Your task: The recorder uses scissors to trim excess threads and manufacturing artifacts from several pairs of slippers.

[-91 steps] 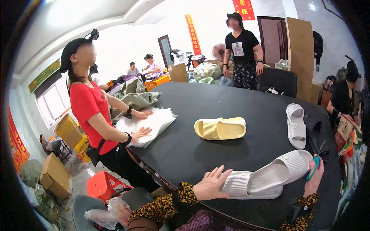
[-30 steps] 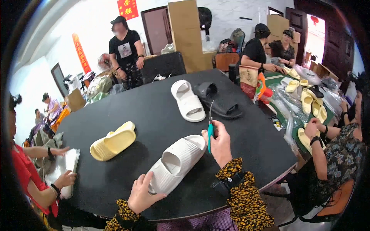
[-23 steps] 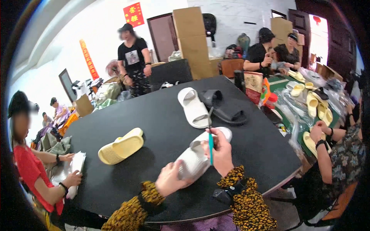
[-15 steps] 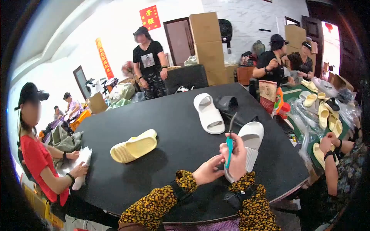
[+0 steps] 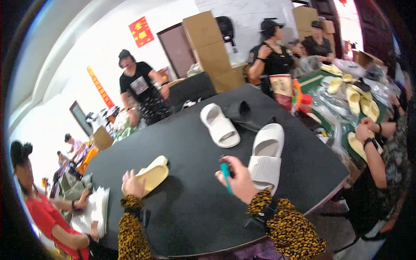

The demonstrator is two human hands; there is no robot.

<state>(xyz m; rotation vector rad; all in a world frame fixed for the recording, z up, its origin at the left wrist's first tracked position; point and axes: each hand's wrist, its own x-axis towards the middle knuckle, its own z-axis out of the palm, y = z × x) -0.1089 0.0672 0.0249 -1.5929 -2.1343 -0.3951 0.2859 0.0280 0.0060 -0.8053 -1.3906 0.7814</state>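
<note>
My left hand (image 5: 133, 184) is at the strap end of a pale yellow slide slipper (image 5: 155, 177) on the black table, its fingers closed over the strap and partly hiding it. In my right hand (image 5: 241, 181) is a slim tool with a teal handle (image 5: 226, 177); its dark tip is blurred, so I cannot tell its exact kind. Just right of that hand lies a white slide slipper (image 5: 265, 167), its ribbed strap toward me. A second white slipper (image 5: 219, 126) lies farther back, beside a black slipper (image 5: 238, 112).
The black table (image 5: 190, 216) stretches before me. At the left, a person in red handles white plastic bags (image 5: 100, 208). At the right, a green table (image 5: 316, 93) bears several yellow slippers and clear plastic, with a co-worker's hands (image 5: 366, 130) there. Cardboard boxes (image 5: 208, 52) stand behind.
My hands have moved apart: the left has gone left to the yellow slipper, and the right has shifted left with the teal-handled tool, now tilted. The whole view has turned somewhat.
</note>
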